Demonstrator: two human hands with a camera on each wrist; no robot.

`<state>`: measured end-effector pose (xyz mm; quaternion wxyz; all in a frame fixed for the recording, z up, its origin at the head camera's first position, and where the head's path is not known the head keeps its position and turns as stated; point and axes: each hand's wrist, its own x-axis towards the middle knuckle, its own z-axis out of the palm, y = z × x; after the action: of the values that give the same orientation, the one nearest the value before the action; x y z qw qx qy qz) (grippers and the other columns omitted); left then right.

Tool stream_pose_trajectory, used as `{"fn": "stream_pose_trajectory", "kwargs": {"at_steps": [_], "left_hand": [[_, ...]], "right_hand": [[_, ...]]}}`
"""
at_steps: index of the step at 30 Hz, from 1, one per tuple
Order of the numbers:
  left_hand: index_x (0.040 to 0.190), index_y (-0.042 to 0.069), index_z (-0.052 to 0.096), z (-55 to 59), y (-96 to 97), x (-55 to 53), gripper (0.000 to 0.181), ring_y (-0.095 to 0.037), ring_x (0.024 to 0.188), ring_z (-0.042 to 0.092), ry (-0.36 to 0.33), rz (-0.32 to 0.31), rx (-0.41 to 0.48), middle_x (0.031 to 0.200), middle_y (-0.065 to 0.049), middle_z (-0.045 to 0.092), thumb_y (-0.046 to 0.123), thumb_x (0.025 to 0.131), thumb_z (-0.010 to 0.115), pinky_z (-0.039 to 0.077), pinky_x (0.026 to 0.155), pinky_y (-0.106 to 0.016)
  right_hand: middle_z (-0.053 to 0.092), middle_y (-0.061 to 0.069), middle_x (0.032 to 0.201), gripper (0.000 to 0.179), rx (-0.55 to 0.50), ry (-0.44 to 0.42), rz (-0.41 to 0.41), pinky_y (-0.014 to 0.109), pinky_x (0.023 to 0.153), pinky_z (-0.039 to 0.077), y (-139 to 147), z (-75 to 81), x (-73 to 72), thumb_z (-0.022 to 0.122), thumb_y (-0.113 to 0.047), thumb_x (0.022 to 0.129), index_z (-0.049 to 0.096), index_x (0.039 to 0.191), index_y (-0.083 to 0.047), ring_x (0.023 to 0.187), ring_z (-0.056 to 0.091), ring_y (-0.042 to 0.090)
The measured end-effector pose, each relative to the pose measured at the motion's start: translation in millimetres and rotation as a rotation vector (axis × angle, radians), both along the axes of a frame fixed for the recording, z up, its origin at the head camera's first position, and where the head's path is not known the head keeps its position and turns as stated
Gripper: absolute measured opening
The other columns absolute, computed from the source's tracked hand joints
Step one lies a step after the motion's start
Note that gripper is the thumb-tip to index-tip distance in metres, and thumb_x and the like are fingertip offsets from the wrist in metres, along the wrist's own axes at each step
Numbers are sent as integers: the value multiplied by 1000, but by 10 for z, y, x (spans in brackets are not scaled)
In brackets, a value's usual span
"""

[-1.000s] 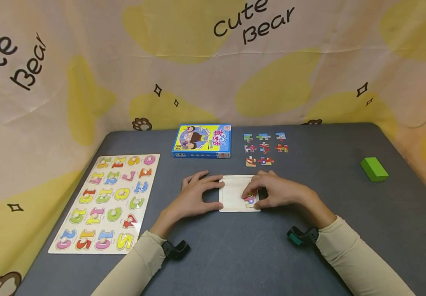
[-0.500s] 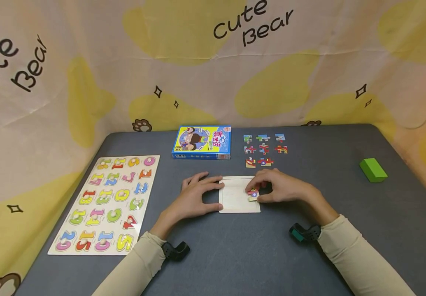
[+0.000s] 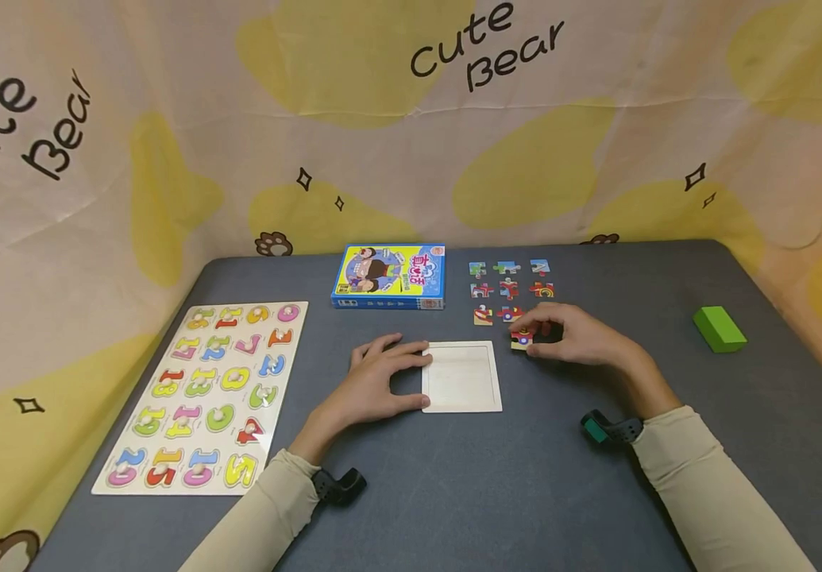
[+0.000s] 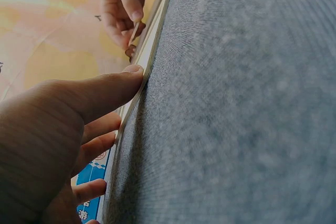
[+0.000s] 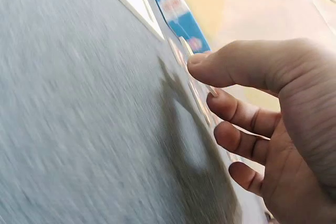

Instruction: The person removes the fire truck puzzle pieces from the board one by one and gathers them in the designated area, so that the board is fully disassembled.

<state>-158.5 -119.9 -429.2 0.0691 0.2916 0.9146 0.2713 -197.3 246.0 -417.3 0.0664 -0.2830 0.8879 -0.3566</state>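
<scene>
The left hand rests at the left edge of a shallow white puzzle tray, fingers spread and thumb near its close corner. In the left wrist view the thumb touches the tray's edge. To the tray's right, the right hand pinches a jigsaw puzzle piece with red, dark and pale parts. That piece is just in front of several loose puzzle pieces laid out in rows. Seen edge-on in the right wrist view, the held piece sticks out past the thumb.
A blue and yellow box lies behind the tray. On the left is a white board of colourful number pieces. A green block sits far right. A printed cloth hangs behind the grey table.
The right hand has lifted the puzzle piece out of the tray's right side and carried it right and back, toward the loose pieces. The left hand has stayed at the tray.
</scene>
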Motion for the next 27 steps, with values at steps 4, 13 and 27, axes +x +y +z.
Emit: {"fn": "stream_pose_trajectory", "kwargs": {"at_steps": [4,13,27], "left_hand": [[142,22,62,-9,-5,6,63,-33,155,25,-4,6,1,158,7,48,42,85,80,13,116,-62],[142,22,63,-7,-16,16,62,-33,155,26,4,6,1,158,7,49,42,85,80,14,115,-63],[143,22,62,-8,3,6,64,-34,155,25,-12,4,-12,158,7,48,43,85,80,14,116,-63]], "right_hand": [[70,1,103,35,3,26,-81,29,82,49,142,-23,-23,80,-9,87,74,120,-14,90,57,17],[64,5,97,32,80,51,-206,35,79,39,297,-55,-51,78,-12,88,73,120,-13,86,53,19],[57,8,99,29,61,25,-233,45,80,17,318,-136,-113,72,-14,94,72,123,-15,91,40,23]]}}
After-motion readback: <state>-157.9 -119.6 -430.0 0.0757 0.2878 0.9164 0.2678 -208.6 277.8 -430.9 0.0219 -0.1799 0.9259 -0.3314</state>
